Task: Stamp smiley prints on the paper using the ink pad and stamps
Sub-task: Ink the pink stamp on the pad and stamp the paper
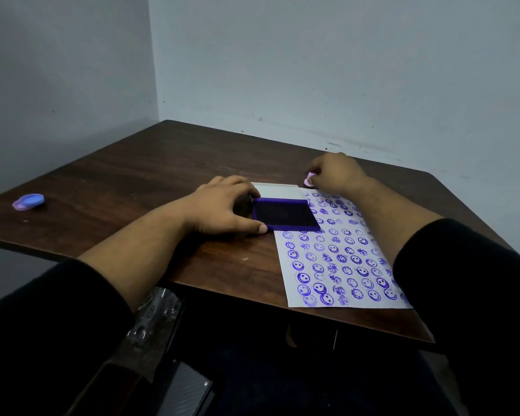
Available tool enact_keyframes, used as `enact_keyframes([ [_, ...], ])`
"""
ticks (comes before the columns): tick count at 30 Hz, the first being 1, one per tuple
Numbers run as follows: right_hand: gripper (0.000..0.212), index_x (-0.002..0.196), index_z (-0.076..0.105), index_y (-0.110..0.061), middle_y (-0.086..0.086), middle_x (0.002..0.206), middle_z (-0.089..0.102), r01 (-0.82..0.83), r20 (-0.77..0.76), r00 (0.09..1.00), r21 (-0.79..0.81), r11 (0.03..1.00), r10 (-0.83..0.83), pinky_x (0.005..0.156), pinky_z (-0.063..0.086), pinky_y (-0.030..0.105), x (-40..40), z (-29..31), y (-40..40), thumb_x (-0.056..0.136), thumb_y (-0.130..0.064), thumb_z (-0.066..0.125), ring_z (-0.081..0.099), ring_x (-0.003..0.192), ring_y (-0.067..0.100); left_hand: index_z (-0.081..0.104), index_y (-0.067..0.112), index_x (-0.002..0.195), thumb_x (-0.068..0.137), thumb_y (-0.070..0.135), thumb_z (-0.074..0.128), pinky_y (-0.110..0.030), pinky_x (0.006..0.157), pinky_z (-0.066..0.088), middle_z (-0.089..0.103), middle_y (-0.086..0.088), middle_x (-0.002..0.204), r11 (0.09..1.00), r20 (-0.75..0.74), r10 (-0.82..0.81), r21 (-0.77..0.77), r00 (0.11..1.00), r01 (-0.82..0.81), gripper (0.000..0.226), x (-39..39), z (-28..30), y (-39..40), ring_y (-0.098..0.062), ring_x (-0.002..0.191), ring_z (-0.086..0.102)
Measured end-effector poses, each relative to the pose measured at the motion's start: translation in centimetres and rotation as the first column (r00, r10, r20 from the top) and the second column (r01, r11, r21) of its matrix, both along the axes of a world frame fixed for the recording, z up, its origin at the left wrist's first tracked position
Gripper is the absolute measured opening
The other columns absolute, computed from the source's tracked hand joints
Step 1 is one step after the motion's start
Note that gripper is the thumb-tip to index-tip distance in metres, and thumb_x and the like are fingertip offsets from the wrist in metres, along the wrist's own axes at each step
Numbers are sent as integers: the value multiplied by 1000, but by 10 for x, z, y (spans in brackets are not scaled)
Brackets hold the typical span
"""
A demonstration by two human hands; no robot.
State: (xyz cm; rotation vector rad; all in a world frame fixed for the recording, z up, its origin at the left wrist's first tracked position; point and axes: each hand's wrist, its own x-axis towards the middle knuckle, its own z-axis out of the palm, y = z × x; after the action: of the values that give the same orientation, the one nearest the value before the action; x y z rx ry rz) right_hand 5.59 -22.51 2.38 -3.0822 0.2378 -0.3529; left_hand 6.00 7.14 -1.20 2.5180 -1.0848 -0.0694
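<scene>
A white paper [339, 259] covered with several purple smiley prints lies on the right of the dark wooden table [132, 181]. An open purple ink pad [284, 217] with its pale lid [278, 190] folded back rests at the paper's far left corner. My left hand [222, 210] grips the pad's left side, thumb at its near edge. My right hand [333, 172] is past the paper's far edge, fingers curled round a small pink stamp [308, 179] that sits low at the table surface.
A second stamp, blue on pink [29, 202], lies near the table's left edge. Grey walls meet at the far corner. Below the near edge are my dark-clothed lap, a dark phone-like object [186, 391] and a wrapped brown piece [153, 319].
</scene>
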Motion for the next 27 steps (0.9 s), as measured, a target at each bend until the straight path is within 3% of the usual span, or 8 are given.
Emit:
enact_keyframes([
  [4, 21, 113, 81, -24, 2, 114, 80, -15, 63, 998, 70, 997, 11, 93, 58, 44, 0, 0, -2, 95, -25, 69, 72, 105, 28, 49, 39, 143, 77, 76, 68, -48, 118, 32, 39, 11, 156, 1000, 15, -7, -2, 1000, 7, 78, 1, 0, 0, -20, 142, 33],
  [7, 22, 114, 72, -29, -7, 101, 79, -33, 166, 986, 243, 970, -8, 57, 62, 30, -2, 18, -3, 93, -25, 69, 79, 76, 23, 49, 38, 143, 77, 75, 69, -48, 118, 31, 39, 11, 156, 1000, 18, -6, -3, 1000, 6, 78, 1, 1, 0, -19, 142, 33],
  [11, 26, 102, 67, -23, -7, 92, 73, -88, 363, 932, 283, 955, -22, 78, 59, 34, -8, 61, 3, 83, -29, 83, 71, 89, 19, 48, 38, 144, 73, 79, 64, -47, 118, 30, 37, 10, 158, 1000, 9, -10, 14, 1000, 9, 84, 0, 2, 0, -20, 144, 31],
  [16, 14, 91, 70, -24, -14, 85, 78, -227, 484, 875, 343, 912, 36, 62, 47, 11, -41, 87, 27, 83, -27, 81, 71, 86, 1, 47, 38, 145, 74, 79, 65, -47, 118, 31, 36, 10, 158, 1000, 12, -9, 15, 1000, 9, 83, 0, 1, 0, -19, 144, 31],
  [18, 9, 91, 72, -22, -16, 87, 80, -270, 469, 878, 332, 904, 90, 67, 54, 15, -60, 81, 38, 85, -26, 79, 75, 86, 3, 47, 39, 144, 75, 80, 65, -47, 117, 31, 37, 12, 157, 1000, 18, -13, 12, 1000, 13, 83, 2, 0, 1, -19, 142, 32],
  [21, 7, 88, 73, -25, -20, 85, 81, -304, 395, 910, 432, 849, 125, 58, 56, 23, -83, 53, 52, 89, -24, 80, 74, 68, -3, 47, 40, 144, 70, 85, 60, -45, 116, 32, 38, 14, 155, 1000, 18, -17, 12, 1000, 16, 87, 2, -2, 1, -17, 140, 33],
  [24, 9, 87, 75, -26, -21, 85, 80, -304, 338, 925, 378, 874, 176, 71, 47, 13, -96, 22, 59, 87, -26, 83, 70, 83, -10, 47, 41, 143, 68, 87, 58, -44, 115, 33, 38, 14, 155, 1000, 22, -15, 14, 1000, 15, 89, 3, -2, 1, -17, 140, 33],
  [27, 12, 87, 73, -30, -22, 92, 78, -271, 263, 946, 315, 910, 191, 90, 44, 25, -102, 2, 63, 85, -37, 83, 68, 97, 3, 47, 41, 143, 69, 86, 59, -45, 116, 33, 38, 13, 155, 1000, 30, -10, 17, 999, 9, 88, 3, -3, 1, -18, 140, 34],
])
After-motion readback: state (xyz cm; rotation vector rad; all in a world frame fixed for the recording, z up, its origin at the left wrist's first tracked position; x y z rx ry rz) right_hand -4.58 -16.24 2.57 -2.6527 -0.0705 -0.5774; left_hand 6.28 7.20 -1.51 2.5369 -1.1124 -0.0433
